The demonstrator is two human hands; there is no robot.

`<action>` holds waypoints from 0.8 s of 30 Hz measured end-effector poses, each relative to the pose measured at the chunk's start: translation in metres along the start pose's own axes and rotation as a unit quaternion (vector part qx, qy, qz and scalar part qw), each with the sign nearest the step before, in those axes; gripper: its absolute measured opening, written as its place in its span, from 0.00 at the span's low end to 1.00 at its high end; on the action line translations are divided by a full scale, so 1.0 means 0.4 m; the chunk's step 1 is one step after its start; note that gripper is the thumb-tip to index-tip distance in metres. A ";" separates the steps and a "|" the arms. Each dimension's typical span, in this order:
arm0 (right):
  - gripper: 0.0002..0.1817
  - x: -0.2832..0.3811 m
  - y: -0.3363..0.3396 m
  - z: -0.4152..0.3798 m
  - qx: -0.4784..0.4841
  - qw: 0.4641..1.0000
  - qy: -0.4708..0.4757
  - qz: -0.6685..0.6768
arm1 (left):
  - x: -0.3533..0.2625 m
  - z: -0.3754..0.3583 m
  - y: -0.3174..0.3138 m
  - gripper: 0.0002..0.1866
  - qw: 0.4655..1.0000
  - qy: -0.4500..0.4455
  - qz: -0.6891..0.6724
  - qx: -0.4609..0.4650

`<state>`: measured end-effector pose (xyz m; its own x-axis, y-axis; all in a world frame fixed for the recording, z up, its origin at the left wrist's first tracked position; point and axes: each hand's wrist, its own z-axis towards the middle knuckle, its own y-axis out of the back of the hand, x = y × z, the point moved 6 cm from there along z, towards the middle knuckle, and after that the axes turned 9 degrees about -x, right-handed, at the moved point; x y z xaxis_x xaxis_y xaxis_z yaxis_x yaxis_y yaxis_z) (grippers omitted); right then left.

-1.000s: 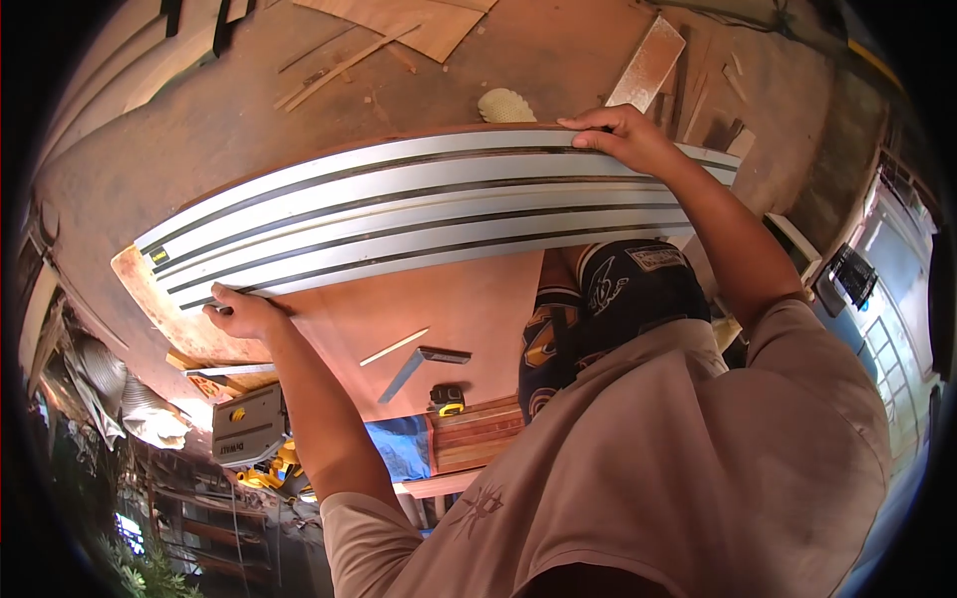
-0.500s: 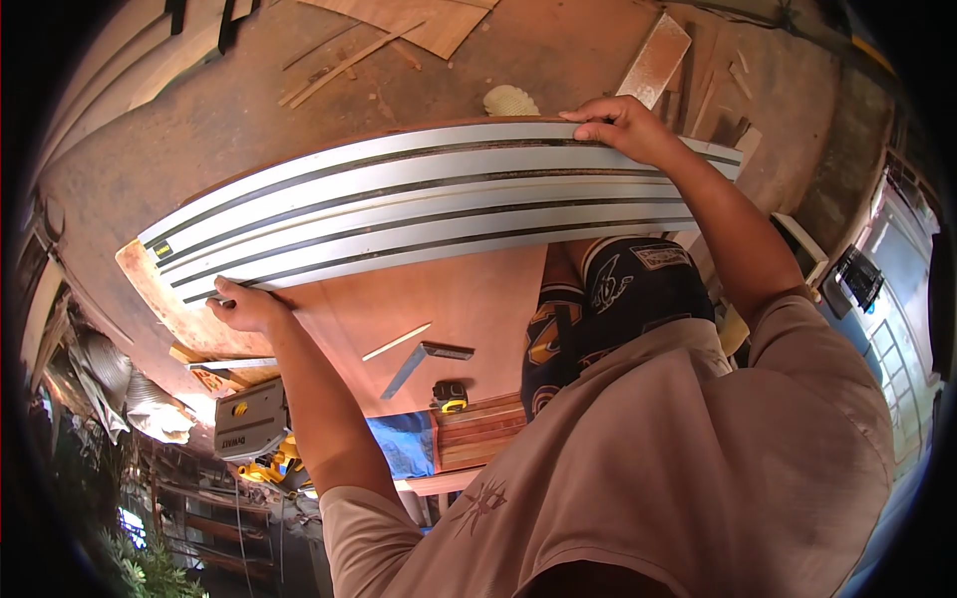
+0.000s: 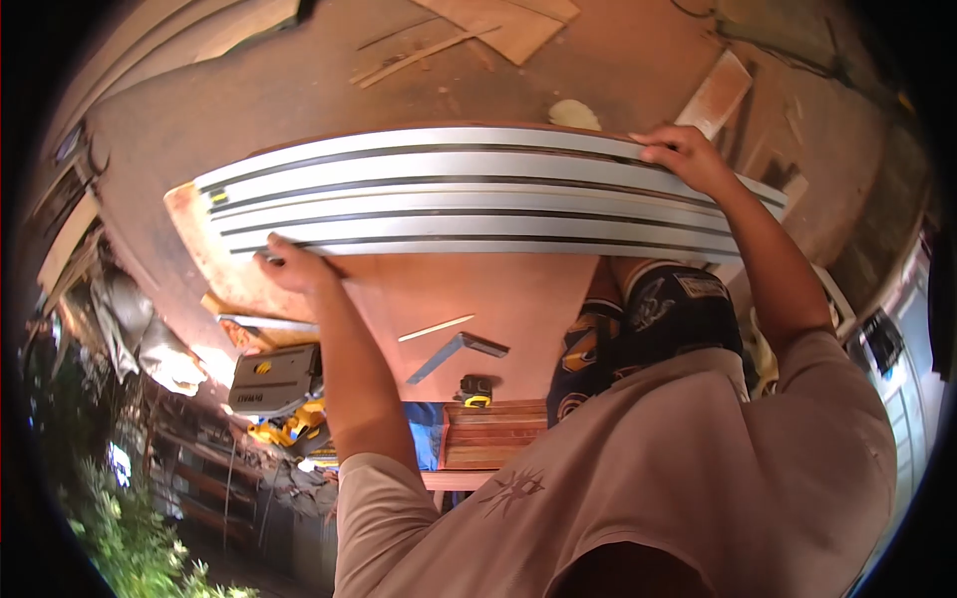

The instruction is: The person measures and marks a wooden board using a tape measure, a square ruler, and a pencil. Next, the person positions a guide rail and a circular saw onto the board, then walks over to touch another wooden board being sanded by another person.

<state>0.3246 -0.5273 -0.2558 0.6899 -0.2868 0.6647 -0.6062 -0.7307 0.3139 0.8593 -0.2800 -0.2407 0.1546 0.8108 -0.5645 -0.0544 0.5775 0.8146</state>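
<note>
Rail [image 3: 449, 199]: position on board [image 3: 538, 299] kept despite view shift, left hand [image 3: 291, 269] clamped on near edge, right hand [image 3: 690, 161] on far.

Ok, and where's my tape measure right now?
In the head view, the tape measure is right of your left forearm, at the near edge of the wooden sheet, between the square and the slatted wood.

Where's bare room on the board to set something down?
Bare board between guide rail and pencil; smaller patch between square and dark shorts. Crowded: pencil, square and tape measure, grouped near the person.
</note>
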 end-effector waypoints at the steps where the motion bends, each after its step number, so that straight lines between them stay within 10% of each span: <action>1: 0.14 0.006 0.002 0.000 0.002 1.000 0.002 0.005 | -0.014 -0.007 0.003 0.33 1.000 0.021 -0.016 0.000; 18: 0.18 0.021 0.001 -0.008 -0.006 1.000 0.001 0.028 | 0.028 0.007 0.003 0.36 0.999 0.031 0.007 -0.022; 24: 0.26 0.276 -0.040 0.042 0.016 0.986 0.146 -0.084 | 0.021 0.006 0.008 0.36 0.998 0.060 0.014 -0.024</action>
<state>0.4172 -0.5576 -0.1990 0.6340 0.0275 0.7728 -0.4764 -0.7733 0.4184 0.8630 -0.2716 -0.2426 0.0325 0.8300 -0.5568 -0.1045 0.5568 0.8240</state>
